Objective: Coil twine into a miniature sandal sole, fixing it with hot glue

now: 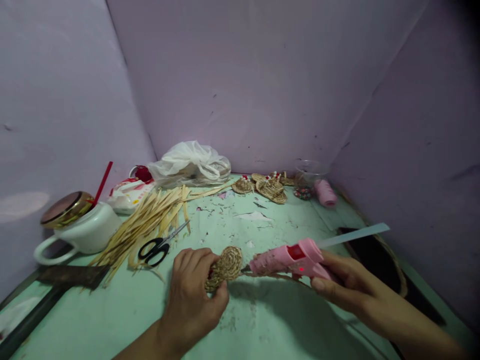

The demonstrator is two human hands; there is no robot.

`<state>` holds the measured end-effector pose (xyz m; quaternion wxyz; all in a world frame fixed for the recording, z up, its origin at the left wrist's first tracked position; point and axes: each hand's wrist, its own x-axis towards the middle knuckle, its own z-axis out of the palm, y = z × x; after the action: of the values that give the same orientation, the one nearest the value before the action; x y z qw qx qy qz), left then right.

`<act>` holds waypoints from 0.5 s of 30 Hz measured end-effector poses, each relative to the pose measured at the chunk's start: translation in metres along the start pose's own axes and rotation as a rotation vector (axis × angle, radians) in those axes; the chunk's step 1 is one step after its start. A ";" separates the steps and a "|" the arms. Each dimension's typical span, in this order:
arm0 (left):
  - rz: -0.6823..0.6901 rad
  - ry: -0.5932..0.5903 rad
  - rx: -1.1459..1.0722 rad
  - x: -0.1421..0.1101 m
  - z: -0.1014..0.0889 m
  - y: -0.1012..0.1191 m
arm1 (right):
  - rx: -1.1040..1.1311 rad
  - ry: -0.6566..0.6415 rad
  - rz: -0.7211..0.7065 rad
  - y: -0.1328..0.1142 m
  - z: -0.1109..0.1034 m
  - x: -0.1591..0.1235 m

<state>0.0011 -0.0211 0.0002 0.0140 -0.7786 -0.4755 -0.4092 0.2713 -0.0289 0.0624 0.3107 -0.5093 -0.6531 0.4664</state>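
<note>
My left hand pinches a small coiled piece of woven straw between thumb and fingers, above the green table. Part of the piece is hidden behind the fingers, where a bit of dark red shows. A pink glue gun lies in the grip of my right hand, its nozzle pointing left at the edge of the woven piece. Whether the nozzle touches the straw I cannot tell. From the gun's rear sticks a long pale glue stick. A thin brown strand runs below the gun.
Black-handled scissors and straw strips lie left, near a white mug and a hammer-like tool. Behind are a plastic bag, beaded woven pieces, a clear tub and pink thread.
</note>
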 end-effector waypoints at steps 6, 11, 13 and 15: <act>-0.006 -0.006 -0.017 0.001 0.000 0.000 | -0.071 0.031 -0.008 0.002 0.002 0.001; -0.010 -0.008 -0.016 0.001 0.000 0.001 | -0.077 0.012 -0.014 0.002 0.004 -0.001; -0.005 0.003 -0.016 0.001 0.000 0.002 | -0.074 0.026 -0.005 0.004 0.004 -0.001; -0.003 0.007 -0.016 0.002 -0.001 0.003 | -0.058 0.045 0.010 0.007 0.004 -0.002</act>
<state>0.0032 -0.0217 0.0026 0.0086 -0.7768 -0.4731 -0.4157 0.2709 -0.0319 0.0544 0.3080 -0.5316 -0.6568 0.4373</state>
